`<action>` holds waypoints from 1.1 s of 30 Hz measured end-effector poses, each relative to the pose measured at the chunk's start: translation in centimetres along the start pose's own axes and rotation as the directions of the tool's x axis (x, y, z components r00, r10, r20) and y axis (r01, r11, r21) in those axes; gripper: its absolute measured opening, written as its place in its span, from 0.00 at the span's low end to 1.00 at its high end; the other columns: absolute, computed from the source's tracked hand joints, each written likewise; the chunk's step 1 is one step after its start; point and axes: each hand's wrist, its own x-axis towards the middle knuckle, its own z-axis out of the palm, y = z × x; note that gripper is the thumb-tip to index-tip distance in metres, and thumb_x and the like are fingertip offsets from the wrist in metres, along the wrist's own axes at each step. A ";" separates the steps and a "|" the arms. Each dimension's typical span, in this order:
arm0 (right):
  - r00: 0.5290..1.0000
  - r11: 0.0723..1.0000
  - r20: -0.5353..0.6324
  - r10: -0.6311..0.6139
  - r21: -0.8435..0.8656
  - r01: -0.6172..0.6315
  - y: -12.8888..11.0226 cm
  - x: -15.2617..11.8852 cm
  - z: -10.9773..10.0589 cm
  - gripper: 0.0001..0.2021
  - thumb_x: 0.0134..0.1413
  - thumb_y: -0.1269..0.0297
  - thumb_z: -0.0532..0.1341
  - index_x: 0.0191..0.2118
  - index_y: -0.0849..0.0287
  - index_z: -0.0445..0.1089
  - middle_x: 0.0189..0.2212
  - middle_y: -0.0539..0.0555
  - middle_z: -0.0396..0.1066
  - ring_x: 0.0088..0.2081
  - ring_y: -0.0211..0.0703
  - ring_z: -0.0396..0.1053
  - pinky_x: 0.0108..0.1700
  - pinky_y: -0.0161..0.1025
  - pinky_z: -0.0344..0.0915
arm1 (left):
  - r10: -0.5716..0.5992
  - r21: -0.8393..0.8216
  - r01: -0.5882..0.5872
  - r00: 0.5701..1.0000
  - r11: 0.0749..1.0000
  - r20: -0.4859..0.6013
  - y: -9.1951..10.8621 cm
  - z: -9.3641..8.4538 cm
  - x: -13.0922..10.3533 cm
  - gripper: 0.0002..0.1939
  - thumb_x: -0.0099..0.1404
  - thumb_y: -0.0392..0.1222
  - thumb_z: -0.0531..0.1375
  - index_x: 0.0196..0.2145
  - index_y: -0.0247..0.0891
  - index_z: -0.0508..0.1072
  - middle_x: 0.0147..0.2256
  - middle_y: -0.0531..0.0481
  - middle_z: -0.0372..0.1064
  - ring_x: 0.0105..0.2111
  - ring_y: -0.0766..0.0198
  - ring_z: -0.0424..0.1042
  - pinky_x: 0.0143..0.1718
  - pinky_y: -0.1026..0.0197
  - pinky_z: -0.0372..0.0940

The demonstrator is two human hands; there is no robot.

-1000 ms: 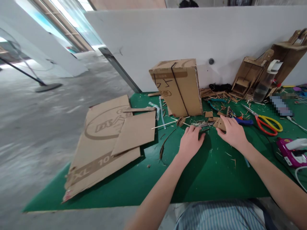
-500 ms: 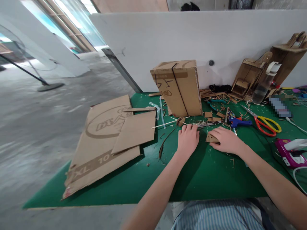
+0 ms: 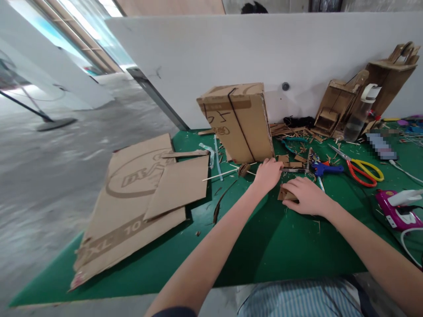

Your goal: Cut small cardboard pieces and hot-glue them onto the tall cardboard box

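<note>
The right hand (image 3: pixel 306 196) curls over a small folded brown cardboard piece (image 3: pixel 283 193) on the green bench (image 3: pixel 261 259), pinching it between thumb and fingers. The left hand (image 3: pixel 268 173) reaches across, its fingers bent down at the near end of a narrow metal strip (image 3: pixel 294 170); whether they grip it cannot be told. A round brown cardboard wheel (image 3: pixel 243 170) on thin pale sticks lies just left of that hand, before a tall brown cardboard box (image 3: pixel 238 125).
</note>
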 end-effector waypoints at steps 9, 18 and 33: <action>0.999 0.998 -0.032 -0.044 0.044 0.046 -0.4 -0.2 -1.0 0.21 0.61 0.52 0.58 0.53 0.60 0.70 0.48 0.60 0.73 0.50 0.52 0.65 0.51 0.48 0.60 | 0.029 -0.163 -0.039 0.997 0.986 -0.066 -1.4 -2.3 -3.3 0.08 0.68 0.34 0.54 0.38 0.40 0.72 0.38 0.48 0.73 0.41 0.57 0.71 0.42 0.58 0.62; 0.959 0.905 -0.153 0.240 -0.322 -0.278 3.1 1.3 -2.6 0.17 0.66 0.69 0.48 0.48 0.61 0.73 0.45 0.62 0.74 0.45 0.56 0.65 0.45 0.50 0.58 | 0.032 -0.079 -0.031 0.999 0.996 0.019 -1.0 -2.3 -6.3 0.09 0.70 0.34 0.50 0.40 0.37 0.70 0.38 0.45 0.74 0.39 0.55 0.73 0.41 0.55 0.62; 0.958 0.880 0.178 0.226 -0.459 -0.123 6.2 7.9 -3.0 0.10 0.56 0.68 0.60 0.41 0.62 0.77 0.41 0.64 0.76 0.47 0.55 0.70 0.49 0.45 0.60 | 0.074 0.125 -0.079 0.996 0.989 0.041 -0.2 -2.7 -0.3 0.18 0.69 0.31 0.46 0.52 0.37 0.67 0.50 0.40 0.68 0.40 0.53 0.76 0.37 0.54 0.68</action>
